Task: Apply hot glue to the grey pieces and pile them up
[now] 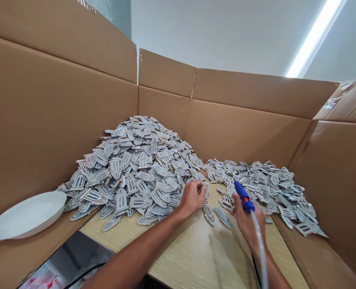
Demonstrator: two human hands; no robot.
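Note:
My right hand (247,222) is wrapped round a blue hot glue gun (243,196), with a long translucent glue stick (260,251) running out of its back. My left hand (193,196) is pinched at the fingertips on a small grey arch-shaped cut-out piece, mostly hidden by the fingers. Just below the left fingers lies a loose piece with brown-edged slots (208,214), and beside it a plain grey piece (223,217). Another slotted piece (227,202) rests close to the right fingers.
A large heap of grey cut-out pieces (142,168) rises at the left, with a lower heap (274,184) at the right. Cardboard walls (241,124) surround the wooden tabletop (193,253). A white oval dish (27,214) sits at far left. A dark cable (84,275) hangs below.

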